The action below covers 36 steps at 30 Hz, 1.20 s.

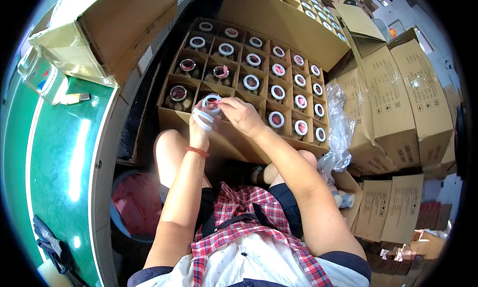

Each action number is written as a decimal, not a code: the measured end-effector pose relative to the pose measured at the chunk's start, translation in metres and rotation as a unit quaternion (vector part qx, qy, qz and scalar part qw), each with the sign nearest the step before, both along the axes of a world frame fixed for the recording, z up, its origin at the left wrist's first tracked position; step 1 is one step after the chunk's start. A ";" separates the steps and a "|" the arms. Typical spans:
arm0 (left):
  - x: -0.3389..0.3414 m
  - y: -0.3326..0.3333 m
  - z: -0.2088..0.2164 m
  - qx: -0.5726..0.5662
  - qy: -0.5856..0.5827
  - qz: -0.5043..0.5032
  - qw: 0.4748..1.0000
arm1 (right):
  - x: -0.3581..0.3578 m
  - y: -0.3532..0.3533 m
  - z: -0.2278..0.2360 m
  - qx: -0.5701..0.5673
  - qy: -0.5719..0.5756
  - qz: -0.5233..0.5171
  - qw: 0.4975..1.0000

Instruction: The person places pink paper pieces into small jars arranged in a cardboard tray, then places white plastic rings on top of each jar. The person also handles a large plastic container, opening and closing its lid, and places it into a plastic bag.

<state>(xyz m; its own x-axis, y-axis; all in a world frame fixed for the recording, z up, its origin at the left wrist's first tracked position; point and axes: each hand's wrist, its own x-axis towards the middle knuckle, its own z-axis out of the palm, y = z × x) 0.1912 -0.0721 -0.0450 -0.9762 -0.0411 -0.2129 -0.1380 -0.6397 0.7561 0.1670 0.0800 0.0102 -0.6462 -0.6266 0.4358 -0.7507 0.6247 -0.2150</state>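
A cardboard carton with a grid of dividers stands before my knees, glass jars in its cells. Most jars wear a white ring round the mouth, with pink material inside. Toward the near left, a few jars such as this bare-rimmed jar have no white ring. My left hand holds several loose white rings at the front row. Over a jar there, which has a white ring at its mouth, my right hand pinches a small pink piece, its fingers partly hiding it.
A green-topped bench runs along the left, bearing an open box, a clear plastic jug and a dark glove. A blue tub of pink material sits beside my left leg. Cartons and plastic film lie right.
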 end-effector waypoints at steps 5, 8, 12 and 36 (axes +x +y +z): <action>0.005 -0.003 0.011 0.017 -0.001 0.088 0.996 | -0.022 -0.004 -0.006 0.046 0.030 -0.050 0.997; 0.005 -0.005 0.008 0.015 0.011 0.092 0.996 | -0.022 -0.003 -0.013 0.071 -0.015 -0.024 0.997; 0.004 -0.009 0.014 -0.003 0.020 0.072 0.997 | -0.019 -0.002 -0.020 0.068 -0.065 -0.028 0.995; -0.019 -0.045 0.043 -0.636 -0.022 0.026 0.771 | -0.015 -0.006 -0.023 0.071 -0.077 -0.023 0.994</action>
<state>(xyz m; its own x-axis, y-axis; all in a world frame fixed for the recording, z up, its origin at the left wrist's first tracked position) 0.1725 -0.1176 -0.0018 -0.9595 -0.2817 -0.0007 -0.1798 0.6106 0.7712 0.1523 0.0736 -0.0131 -0.7283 -0.6426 0.2380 -0.6851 0.6904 -0.2322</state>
